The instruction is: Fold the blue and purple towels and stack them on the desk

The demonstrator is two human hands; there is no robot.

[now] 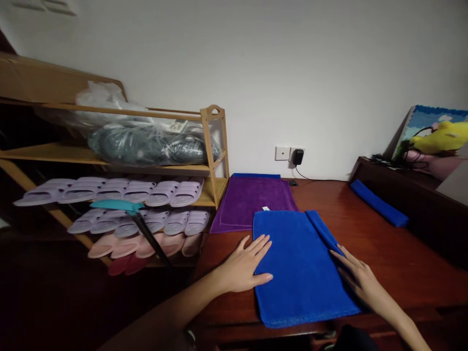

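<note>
Red-brown table (409, 263) bears the blue cloth (298, 278) at its near edge — left hand (245, 265) spread over the cloth's left edge, right hand (360, 279) at the folded strip (322, 228), any pinch unclear — seemingly mid-fold, calling next for even pressure along that strip

We record dim, uneven indoor light, palest across the middle of the wall (248, 87), near-black over the floor (36, 297), with small glints on the plastic bag (146, 144), shadow beneath the right hand (360, 278), and wide-angle stretching toward the left edge.
</note>
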